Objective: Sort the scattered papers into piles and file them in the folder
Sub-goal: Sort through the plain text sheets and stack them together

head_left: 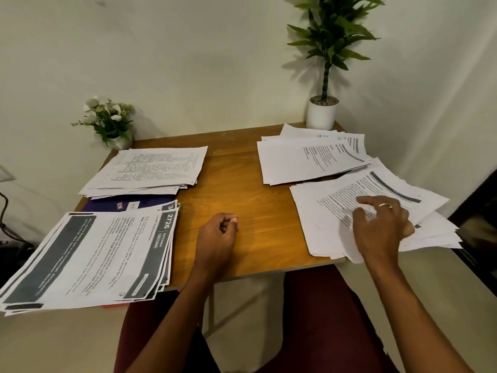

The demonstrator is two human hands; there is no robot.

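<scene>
Several paper piles lie on a small wooden table [242,184]. A pile with dark header bars [88,254] overhangs the near left corner. Behind it sits a pile of dense text sheets [150,168], and a dark purple folder [126,204] shows between the two, mostly covered. A fanned pile [309,157] lies at the far right. A loose pile [376,211] spreads over the near right edge. My right hand [382,227] rests on that loose pile with fingers spread, thumb under a sheet's edge. My left hand [217,238] lies on bare wood, fingers loosely curled, holding nothing.
A tall green plant in a white pot [321,114] stands at the far right corner. A small white flower pot [113,125] sits at the far left corner. Walls close in behind and at the right. My lap in dark red cloth [309,319] is under the table's near edge.
</scene>
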